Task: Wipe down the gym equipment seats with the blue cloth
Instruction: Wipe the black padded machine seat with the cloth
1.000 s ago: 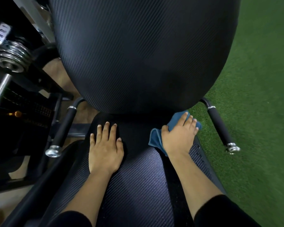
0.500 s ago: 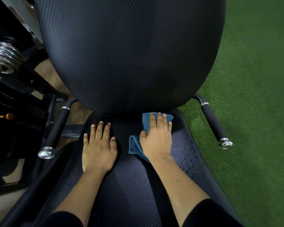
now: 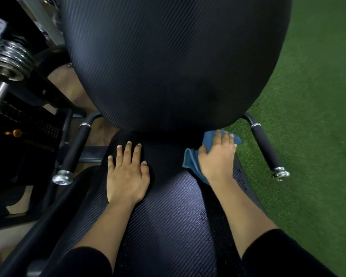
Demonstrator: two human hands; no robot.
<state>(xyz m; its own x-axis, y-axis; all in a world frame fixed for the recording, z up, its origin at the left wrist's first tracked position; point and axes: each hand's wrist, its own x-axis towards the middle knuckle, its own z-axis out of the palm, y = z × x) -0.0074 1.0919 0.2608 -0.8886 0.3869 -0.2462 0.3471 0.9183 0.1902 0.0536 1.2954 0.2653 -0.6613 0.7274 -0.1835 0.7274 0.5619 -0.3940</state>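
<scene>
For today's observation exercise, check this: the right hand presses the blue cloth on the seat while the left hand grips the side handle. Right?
Not quite. The head view shows the left hand lying flat on the seat, not gripping the side handle. The right hand does press the blue cloth there.

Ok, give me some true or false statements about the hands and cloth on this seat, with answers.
1. The right hand presses the blue cloth near the far right corner of the seat. True.
2. The left hand holds a second cloth. False: it lies flat on the seat, holding nothing.
3. Droplets show on the seat's right side. True.
4. The floor on the right is bare concrete. False: it is green turf.
</scene>
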